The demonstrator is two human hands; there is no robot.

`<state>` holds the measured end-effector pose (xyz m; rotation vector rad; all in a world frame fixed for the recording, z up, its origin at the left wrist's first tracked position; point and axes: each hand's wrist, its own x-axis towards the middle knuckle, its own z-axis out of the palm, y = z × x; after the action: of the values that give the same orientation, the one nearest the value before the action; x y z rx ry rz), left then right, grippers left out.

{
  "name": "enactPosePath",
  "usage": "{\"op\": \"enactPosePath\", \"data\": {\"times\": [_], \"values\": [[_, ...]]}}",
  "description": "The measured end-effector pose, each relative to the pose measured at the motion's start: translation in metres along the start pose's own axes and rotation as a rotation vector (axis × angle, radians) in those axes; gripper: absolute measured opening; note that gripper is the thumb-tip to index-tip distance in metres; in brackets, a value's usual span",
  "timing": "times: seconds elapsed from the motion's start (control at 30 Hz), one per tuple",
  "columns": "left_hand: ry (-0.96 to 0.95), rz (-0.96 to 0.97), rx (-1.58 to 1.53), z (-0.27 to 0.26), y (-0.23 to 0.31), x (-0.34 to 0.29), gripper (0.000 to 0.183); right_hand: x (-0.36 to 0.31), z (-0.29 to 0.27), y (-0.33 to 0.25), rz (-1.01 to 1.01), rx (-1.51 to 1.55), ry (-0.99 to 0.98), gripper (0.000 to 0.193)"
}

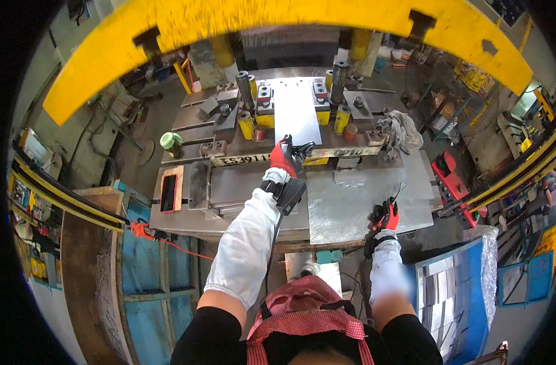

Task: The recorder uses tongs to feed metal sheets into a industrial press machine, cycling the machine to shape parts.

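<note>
A bright, narrow metal sheet (297,109) lies in the die of a press, reaching back between its posts. My left hand (286,157), in a red and black glove, is at the sheet's near end, with the fingers closed on that edge. Lower down and to the right, my right hand (384,216), gloved the same way, is closed around a thin metal tool (400,190) whose tip points up and away from me. Beneath that hand is a wide grey metal plate (345,210) on the press table. White sleeves cover both forearms.
A yellow press beam (278,21) arches overhead. Yellow cylinders (245,125) and dark spring posts (339,85) flank the die. A lettered bar (345,152) crosses in front. A green-lidded jar (170,142) stands left; grey rags (402,131) and a red foot-pedal-like housing (449,176) are right.
</note>
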<state>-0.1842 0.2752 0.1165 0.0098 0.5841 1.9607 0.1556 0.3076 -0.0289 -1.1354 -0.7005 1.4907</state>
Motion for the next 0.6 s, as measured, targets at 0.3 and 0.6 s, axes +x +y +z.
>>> {"op": "enactPosePath", "data": {"times": [0.3,0.6], "values": [[0.029,-0.032,-0.023,-0.007,0.0,0.009,0.043,0.008,-0.006,0.011,0.087,-0.001,-0.034,0.023],[0.08,-0.118,-0.096,-0.028,0.003,0.015,0.033,-0.045,0.102,-0.048,-0.22,-0.071,-0.295,0.034]]}}
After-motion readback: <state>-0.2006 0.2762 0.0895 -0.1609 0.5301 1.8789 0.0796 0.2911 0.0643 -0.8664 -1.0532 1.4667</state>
